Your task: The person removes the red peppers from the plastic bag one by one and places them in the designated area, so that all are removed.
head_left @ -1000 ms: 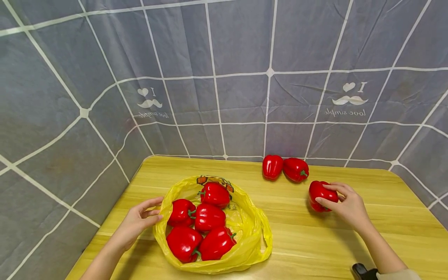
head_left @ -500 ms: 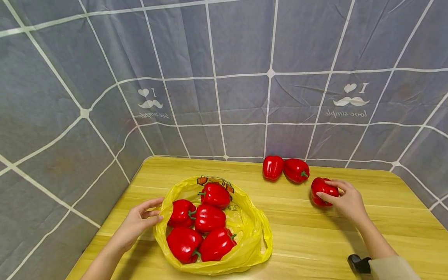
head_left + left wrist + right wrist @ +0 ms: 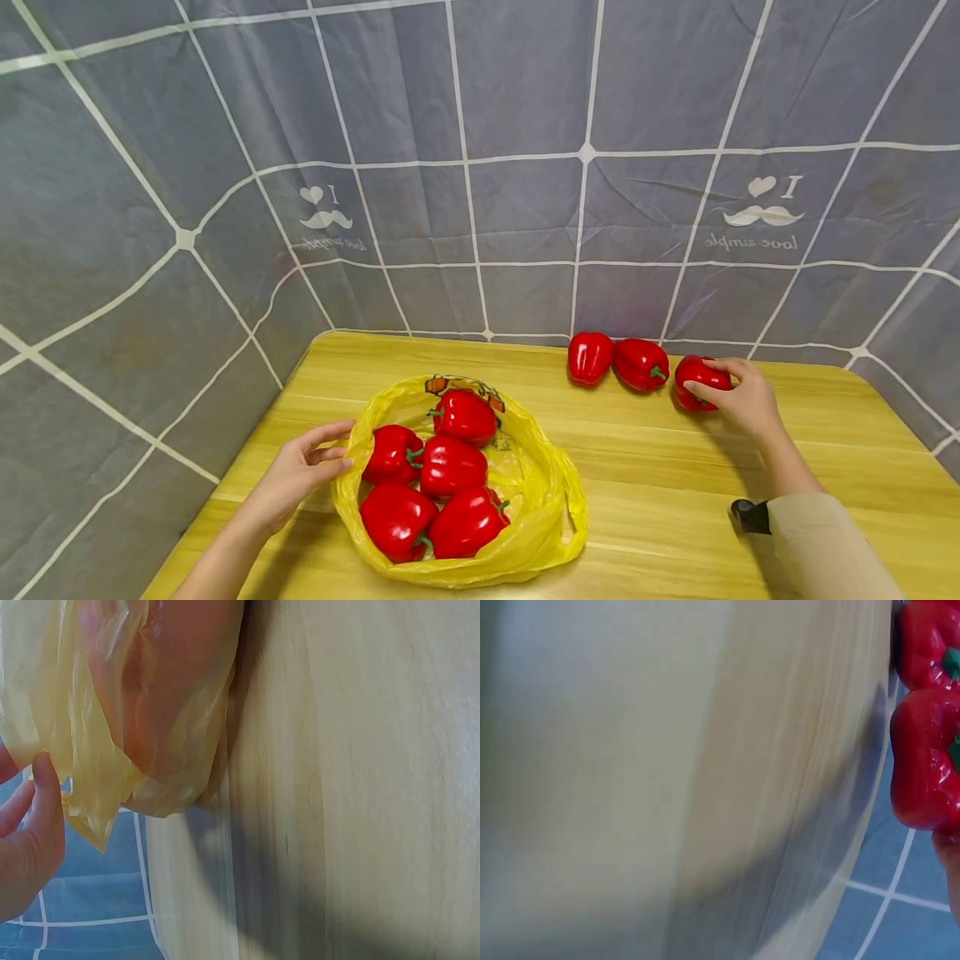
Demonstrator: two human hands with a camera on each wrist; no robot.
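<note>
— What looked likely to go wrong at that point?

— The red pepper (image 3: 699, 382) in the right hand (image 3: 738, 402) was glossy and rounded, so I judged that it could roll once the fingers let go. It sat just beside the second pepper (image 3: 641, 364) of the row along the back edge of the wooden table (image 3: 675, 492), and a nudge from the knuckles could have knocked that one into the first pepper (image 3: 589, 357).

— How were the fingers set on it?

— They were curled over the top and near side of the pepper, with the thumb underneath towards the wrist, so the hand gripped it from the right. The pepper lay at the fingertips, on their left, resting on or very close to the table top; contact with the wood could not be made out.

— And the other hand?

— The left hand (image 3: 300, 473) lay relaxed, fingers loosely spread, the tips touching the left rim of the yellow plastic bag (image 3: 547, 508). Five more peppers (image 3: 448, 467) sat inside it, just right of those fingertips. The thin film was limp, and I thought it could slump or slide if that rim were pulled.
</note>
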